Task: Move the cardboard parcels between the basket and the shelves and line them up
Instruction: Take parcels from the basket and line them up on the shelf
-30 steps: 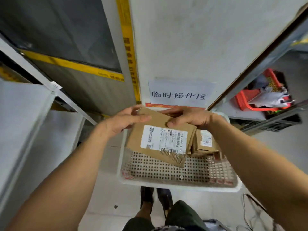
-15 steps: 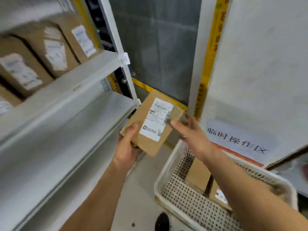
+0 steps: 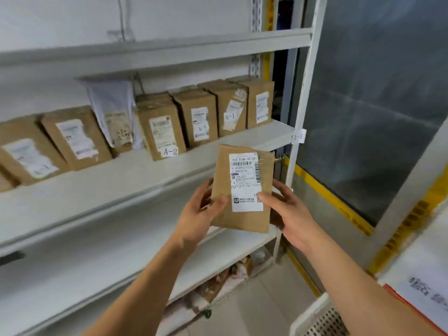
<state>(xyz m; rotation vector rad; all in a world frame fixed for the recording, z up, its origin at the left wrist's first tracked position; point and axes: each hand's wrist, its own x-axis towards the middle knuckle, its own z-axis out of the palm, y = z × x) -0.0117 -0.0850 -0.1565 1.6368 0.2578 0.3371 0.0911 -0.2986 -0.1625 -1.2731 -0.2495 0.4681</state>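
Note:
I hold a flat brown cardboard parcel [image 3: 242,190] upright in front of the shelves, its white shipping label facing me. My left hand [image 3: 198,214] grips its lower left edge with the thumb on the front. My right hand [image 3: 288,214] grips its lower right edge. The parcel hangs just below and in front of the middle shelf [image 3: 135,175], where a row of labelled cardboard parcels [image 3: 198,117] stands upright. Only a corner of the white perforated basket [image 3: 317,318] shows at the bottom right.
A white plastic mailer [image 3: 114,110] leans among the shelved parcels. The lower shelf [image 3: 97,258] is bare white. Loose items lie on the bottom level [image 3: 218,284]. A white upright post [image 3: 300,117] bounds the rack on the right, beside a grey panel with yellow tape.
The parcel has come up out of the basket and swung left to the shelves, turned upright. My view followed it from the basket to the rack.

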